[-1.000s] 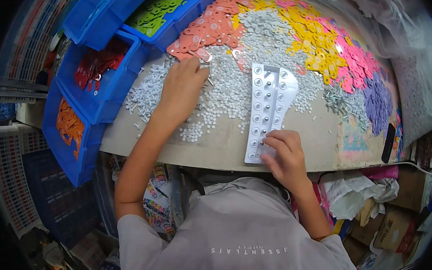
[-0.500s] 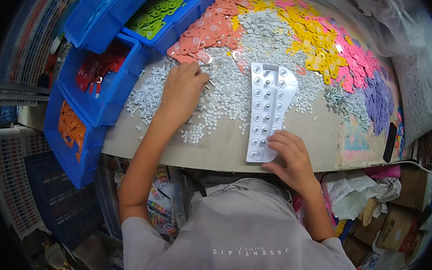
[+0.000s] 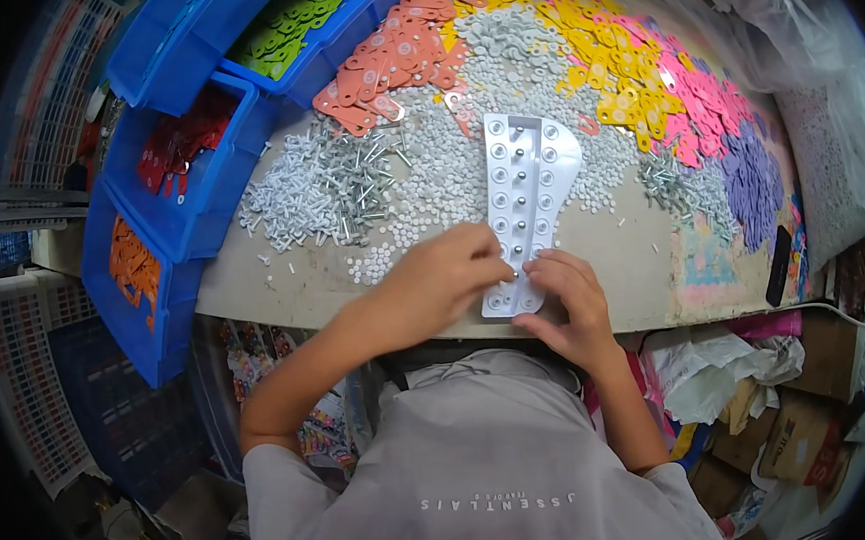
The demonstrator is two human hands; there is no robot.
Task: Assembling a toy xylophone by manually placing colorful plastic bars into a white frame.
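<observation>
A white plastic tray (image 3: 537, 182) with rows of round sockets lies lengthwise before me, small metal balls or pin ends (image 3: 520, 201) along its central groove. Over its lower left part is my left hand (image 3: 448, 274), fingertips pinched together at the groove; whatever is between them is too small to make out. My right hand (image 3: 575, 305) grips the tray's lower right edge, thumb below and fingers on top. Left of the tray are loose silver metal pins (image 3: 374, 179), beside white plastic pins (image 3: 292, 195). Small white discs (image 3: 435, 164) spread around it.
Blue bins (image 3: 232, 199) at the left hold red, orange and green tags. Salmon tags (image 3: 382, 53), yellow tags (image 3: 630, 81), pink tags (image 3: 702, 101) and purple tags (image 3: 753, 187) lie heaped farther back and right. More metal pins (image 3: 688, 192) lie right. A black strip (image 3: 779, 266) sits near the edge.
My left hand has come from the metal pins, right and nearer, to the lower end of the tray. My right hand stays at the tray's edge. The view has shifted slightly.
</observation>
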